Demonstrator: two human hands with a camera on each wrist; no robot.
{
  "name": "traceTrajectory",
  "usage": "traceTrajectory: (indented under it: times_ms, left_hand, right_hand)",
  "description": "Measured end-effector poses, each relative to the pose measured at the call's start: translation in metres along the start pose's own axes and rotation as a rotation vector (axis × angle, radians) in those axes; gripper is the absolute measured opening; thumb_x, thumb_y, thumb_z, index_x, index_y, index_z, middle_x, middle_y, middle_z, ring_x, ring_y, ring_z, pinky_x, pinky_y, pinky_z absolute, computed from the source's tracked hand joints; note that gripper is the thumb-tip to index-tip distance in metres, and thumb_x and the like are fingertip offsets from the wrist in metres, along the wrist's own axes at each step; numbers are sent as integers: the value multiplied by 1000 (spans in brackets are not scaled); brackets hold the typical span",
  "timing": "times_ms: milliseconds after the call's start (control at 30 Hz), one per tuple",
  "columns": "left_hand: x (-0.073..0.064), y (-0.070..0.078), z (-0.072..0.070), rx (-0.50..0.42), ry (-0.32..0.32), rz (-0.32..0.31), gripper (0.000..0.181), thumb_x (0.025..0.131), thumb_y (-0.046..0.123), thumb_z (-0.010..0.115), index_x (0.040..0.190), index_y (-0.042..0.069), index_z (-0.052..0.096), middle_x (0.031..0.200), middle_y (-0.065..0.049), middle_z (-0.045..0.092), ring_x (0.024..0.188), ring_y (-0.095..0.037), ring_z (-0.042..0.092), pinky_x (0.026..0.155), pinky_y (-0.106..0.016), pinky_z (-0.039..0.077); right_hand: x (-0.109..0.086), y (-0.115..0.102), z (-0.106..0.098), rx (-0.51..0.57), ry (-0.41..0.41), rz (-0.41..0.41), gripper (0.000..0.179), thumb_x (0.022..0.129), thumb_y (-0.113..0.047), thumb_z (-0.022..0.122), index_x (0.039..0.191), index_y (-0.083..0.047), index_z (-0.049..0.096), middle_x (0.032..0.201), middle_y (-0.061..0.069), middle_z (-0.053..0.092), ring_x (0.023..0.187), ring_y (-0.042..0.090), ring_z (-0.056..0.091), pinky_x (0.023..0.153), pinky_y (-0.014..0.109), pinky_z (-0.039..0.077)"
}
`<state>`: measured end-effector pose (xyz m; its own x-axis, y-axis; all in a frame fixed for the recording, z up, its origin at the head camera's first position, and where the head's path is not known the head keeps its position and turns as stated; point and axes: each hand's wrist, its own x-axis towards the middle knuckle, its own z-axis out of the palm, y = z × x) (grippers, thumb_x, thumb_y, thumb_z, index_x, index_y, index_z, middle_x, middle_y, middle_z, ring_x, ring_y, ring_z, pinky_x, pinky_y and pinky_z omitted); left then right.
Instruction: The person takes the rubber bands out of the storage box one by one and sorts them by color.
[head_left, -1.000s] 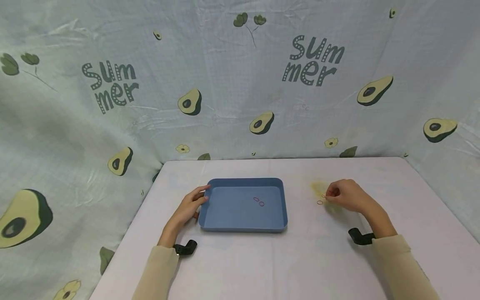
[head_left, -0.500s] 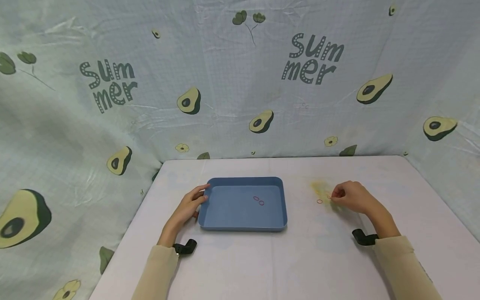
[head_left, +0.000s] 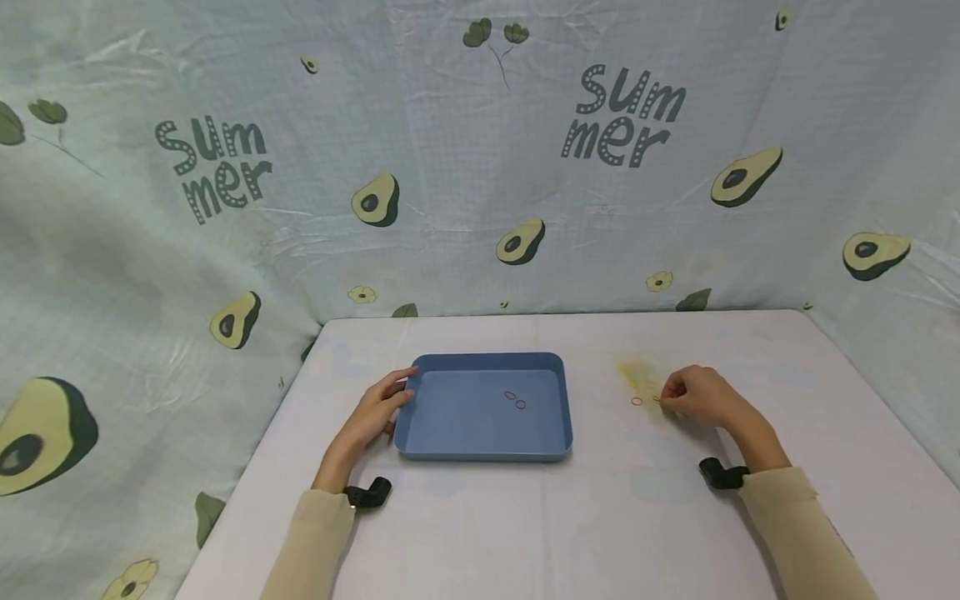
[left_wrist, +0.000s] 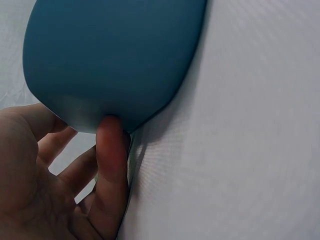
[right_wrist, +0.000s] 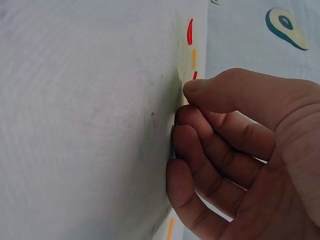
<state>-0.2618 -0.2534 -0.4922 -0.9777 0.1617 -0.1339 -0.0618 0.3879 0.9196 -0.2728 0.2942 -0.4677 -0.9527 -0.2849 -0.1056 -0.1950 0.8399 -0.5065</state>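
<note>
In the head view my left hand (head_left: 371, 417) grips the left edge of a blue rectangular tray (head_left: 480, 457). The left wrist view shows one fingertip pressed to the tray's outer wall (left_wrist: 115, 65), with another digit passing behind the rim. Two thin red rubber bands (head_left: 521, 405) lie inside the tray. Right of it, my right hand (head_left: 701, 396) pinches a thin red rubber band (head_left: 656, 398) at its fingertips, low over the table. Another red rubber band (head_left: 637, 402) lies just left of those fingers; an orange band (right_wrist: 194, 58) shows near it in the right wrist view.
A pale cloth covers the table (head_left: 480, 533). The tablecloth has a yellowish patch (head_left: 633, 372) beside the right hand. Behind stands a fabric backdrop (head_left: 450, 125) printed with avocados and lettering. A second orange band (right_wrist: 171, 228) shows below the right hand in its wrist view.
The right hand has shifted slightly right and toward me, and the red rubber band at its fingertips has moved with it. The left hand and tray stay in place.
</note>
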Motion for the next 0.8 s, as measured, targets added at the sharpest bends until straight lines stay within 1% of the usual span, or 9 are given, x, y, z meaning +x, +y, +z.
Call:
traceTrajectory:
  times_ms: [267,533,800]
  left_hand:
    - [-1,1,-2,4,5,1,50,108,26,54,157,26,46,163,-23,39,145,-45,44,62,-36,55]
    - [-1,1,-2,11,8,-1,49,107,27,55,156,27,47,163,-22,40,144,-43,45,60,-34,53]
    - [0,3,-1,1,1,-7,50,107,28,56,156,27,47,164,-22,39,147,-44,42,61,-35,53]
  right_hand:
    - [2,-3,-1,-6,-6,5,13,91,-16,73,86,-5,74,80,3,70,72,16,54,65,32,45]
    - [1,-3,0,8,-11,35,14,91,-18,76,90,-4,74,83,3,69,75,16,55,68,31,45]
    - [-1,-3,0,21,-29,36,15,89,-17,76,93,-2,73,83,5,69,74,16,56,67,32,45]
